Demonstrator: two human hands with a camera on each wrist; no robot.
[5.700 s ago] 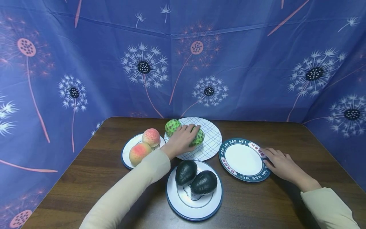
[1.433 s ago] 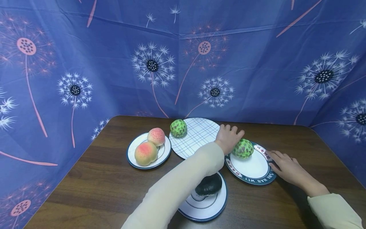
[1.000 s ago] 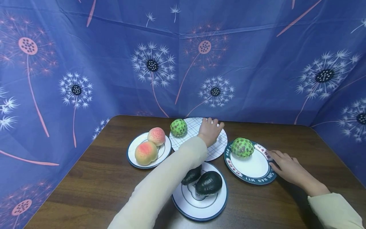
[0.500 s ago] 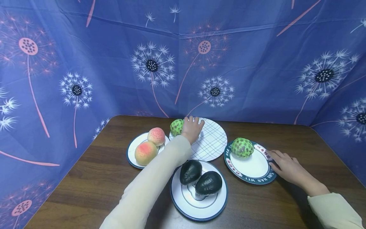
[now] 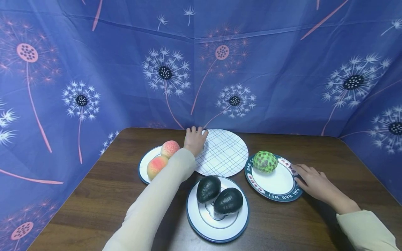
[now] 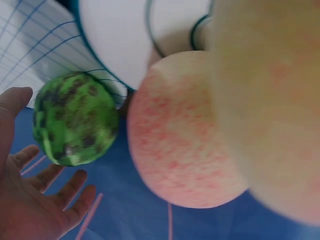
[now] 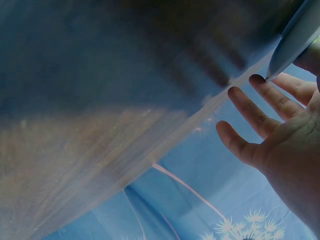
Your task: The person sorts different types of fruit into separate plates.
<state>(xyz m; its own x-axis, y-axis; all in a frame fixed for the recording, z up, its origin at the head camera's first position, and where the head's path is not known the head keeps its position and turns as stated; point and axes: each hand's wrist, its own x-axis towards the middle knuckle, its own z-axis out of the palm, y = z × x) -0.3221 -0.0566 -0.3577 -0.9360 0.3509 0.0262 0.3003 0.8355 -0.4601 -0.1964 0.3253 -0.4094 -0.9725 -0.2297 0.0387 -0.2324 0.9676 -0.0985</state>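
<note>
In the head view my left hand [image 5: 194,141] is over the left side of the blue-checked plate [image 5: 226,151], hiding a green, dark-spotted custard apple there. The left wrist view shows this custard apple [image 6: 76,119] between the spread thumb and fingers, which stand around it. A second custard apple [image 5: 265,161] sits on the far left part of the green-rimmed plate [image 5: 274,197]. At that plate's right rim rests my right hand [image 5: 315,184], fingers extended, fingertips right at the rim in the right wrist view.
Two peaches [image 5: 157,166] lie on a blue-rimmed plate [image 5: 142,170] at left, partly behind the left forearm. Nearest the front, another blue-rimmed plate [image 5: 216,235] holds two dark avocados [image 5: 228,201]. A blue dandelion-print cloth [image 5: 267,52] hangs behind the wooden table [image 5: 94,195].
My left hand lifted one custard apple off the checked plate, set it on the green-rimmed plate, let go and moved back left to the other custard apple. My right hand stayed at the rim.
</note>
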